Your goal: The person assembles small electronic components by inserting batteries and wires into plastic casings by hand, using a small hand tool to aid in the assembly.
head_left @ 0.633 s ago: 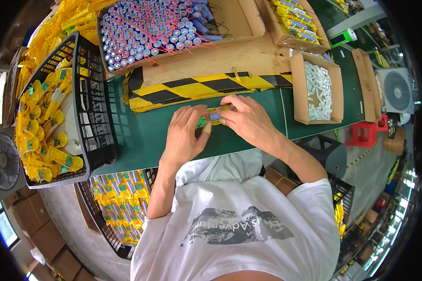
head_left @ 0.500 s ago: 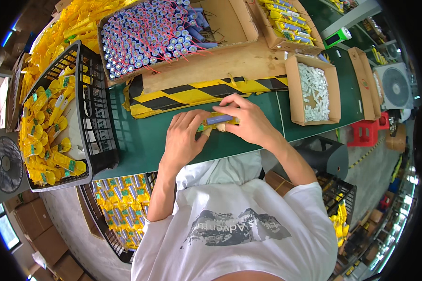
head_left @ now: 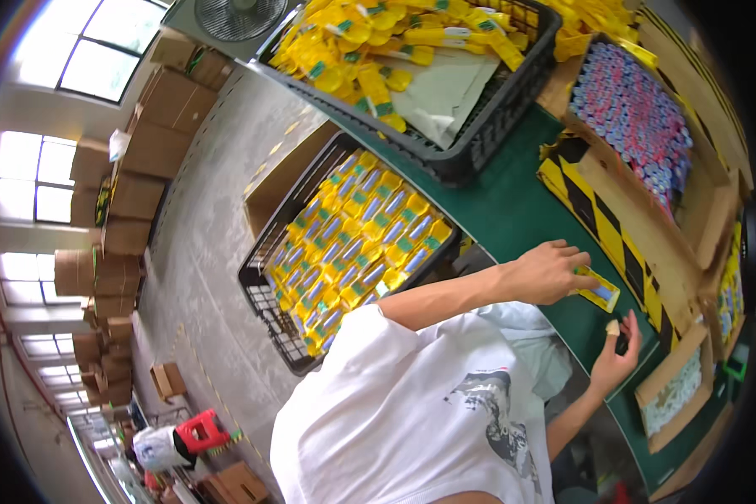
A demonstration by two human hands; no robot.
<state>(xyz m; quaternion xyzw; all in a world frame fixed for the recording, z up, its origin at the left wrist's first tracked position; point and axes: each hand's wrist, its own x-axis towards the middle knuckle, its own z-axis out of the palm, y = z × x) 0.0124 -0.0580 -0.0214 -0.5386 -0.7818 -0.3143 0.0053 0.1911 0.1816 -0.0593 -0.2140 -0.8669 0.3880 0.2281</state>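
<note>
My left hand (head_left: 548, 274) has its fingertips closed on the near end of a yellow plastic holder (head_left: 601, 291) with a blue cylindrical cell in it, above the green table (head_left: 500, 202). Just beyond the holder's other end is my right hand (head_left: 616, 357), empty, with its fingers apart. A tan cover sits on one of its fingers. Close beside both hands runs a yellow-and-black striped strip (head_left: 601, 214) along a wooden board.
A black crate (head_left: 470, 160) of yellow holders stands on the table; another crate (head_left: 298, 363) with rows of filled holders sits lower. Blue cells (head_left: 630, 113) fill a cardboard box. Small white pieces (head_left: 674, 393) lie in another box. Stacked cartons (head_left: 172, 109) line the wall.
The view has swung left and tilted. My right hand has let go of the yellow holder and moved off it; my left hand still grips it.
</note>
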